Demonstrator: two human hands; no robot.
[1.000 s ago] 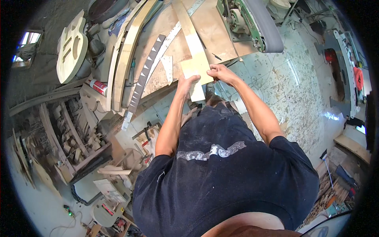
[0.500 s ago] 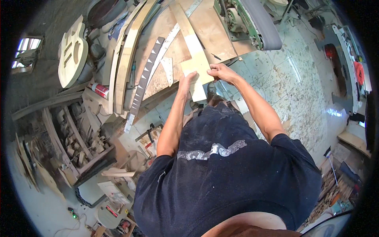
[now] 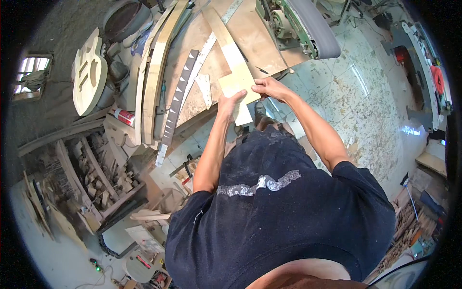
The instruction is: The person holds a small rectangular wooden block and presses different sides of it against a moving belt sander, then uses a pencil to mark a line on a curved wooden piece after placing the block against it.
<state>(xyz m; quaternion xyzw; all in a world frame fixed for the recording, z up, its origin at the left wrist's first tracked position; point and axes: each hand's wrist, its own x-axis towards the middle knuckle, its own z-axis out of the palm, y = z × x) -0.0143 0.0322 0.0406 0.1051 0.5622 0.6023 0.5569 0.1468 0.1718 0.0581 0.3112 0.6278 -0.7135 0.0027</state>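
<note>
A long pale wooden strip [image 3: 218, 26] reaches from the workbench [image 3: 255, 43] toward me, with a short pale rectangular piece [image 3: 229, 82] crossed over its near end. My left hand [image 3: 230, 104] grips the near left of these pieces, thumb on top, and my right hand [image 3: 268, 89] pinches their right edge. The undersides and left fingertips are hidden. Just left lie a small white tapered piece [image 3: 203, 89], a long white strip [image 3: 207, 45] and a dark strip with pale triangular inlays [image 3: 178, 96].
A green belt sander [image 3: 317, 41] stands at the bench's right. Curved boards [image 3: 160, 67] and a guitar-shaped blank [image 3: 91, 77] are at left, above a bin of offcuts [image 3: 98, 180]. My shoe [image 3: 260, 110] shows on the tiled floor [image 3: 361, 96]. A long-handled tool [image 3: 410, 192] stands lower right.
The view has shifted slightly, moving the left-side objects down and right. My left thumb has shifted a little over the pieces; both hands still hold them in much the same place.
</note>
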